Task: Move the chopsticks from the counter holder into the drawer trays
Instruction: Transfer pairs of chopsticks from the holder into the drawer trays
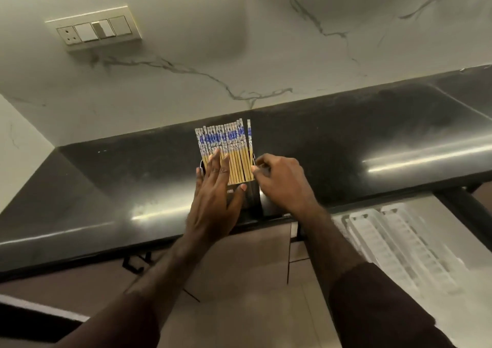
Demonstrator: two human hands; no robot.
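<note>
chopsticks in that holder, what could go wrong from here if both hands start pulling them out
1. The chopsticks stand packed in one tight row; pulling a few could drag neighbours out onto the counter.
2. The left hand lies flat with straight fingers, so it may not steady the holder, which sits near the counter's front edge and might tip.
3. The drawer trays lie off to the right, so carried sticks could slip on the way.

My left hand [216,187] is lying flat against the chopsticks [225,152], blocking their left side, and my right hand [279,181] is crowding the right edge of the row. The black counter [106,171] is lying bare on both sides. The drawer trays [399,246] are sitting open, lower right.
</note>
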